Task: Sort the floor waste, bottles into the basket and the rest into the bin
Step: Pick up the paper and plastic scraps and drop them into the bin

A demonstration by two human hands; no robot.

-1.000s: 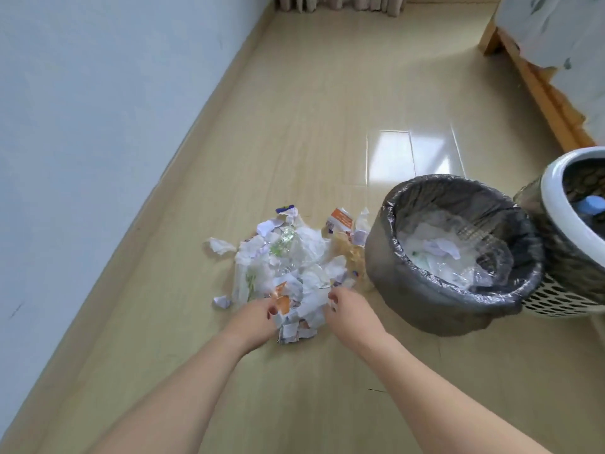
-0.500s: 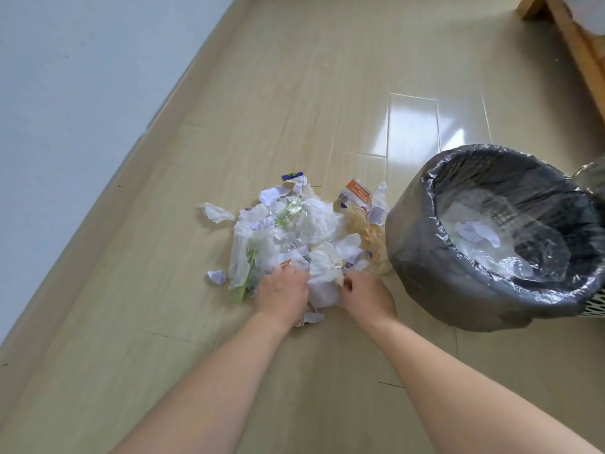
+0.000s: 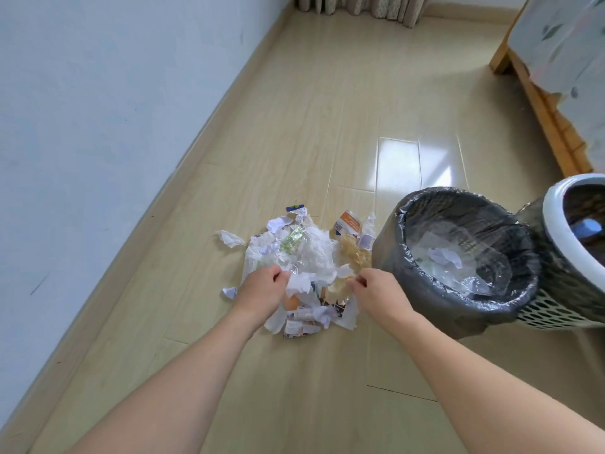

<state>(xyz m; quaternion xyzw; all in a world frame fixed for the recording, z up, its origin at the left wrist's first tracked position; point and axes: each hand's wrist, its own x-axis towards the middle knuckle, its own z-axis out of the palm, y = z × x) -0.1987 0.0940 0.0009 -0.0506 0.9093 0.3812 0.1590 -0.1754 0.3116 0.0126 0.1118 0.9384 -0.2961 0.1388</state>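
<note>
Now lifted off the floor (image 3: 294, 109) with both hands (image 3: 262, 290) gripping scraps from the waste pile (image 3: 304, 257), ready for the bin (image 3: 409, 290)

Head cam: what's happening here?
A person is crouched over a pile of floor waste, mostly torn paper, tissue and clear plastic wrap. The left hand grips a bunch of white paper scraps at the pile's near side; the right hand pinches a crinkled clear wrapper. Right of the pile stands the black-lined bin, already holding paper and plastic. Beyond it is the white-rimmed mesh basket with something blue inside. Most of the pile is still on the floor.
</note>
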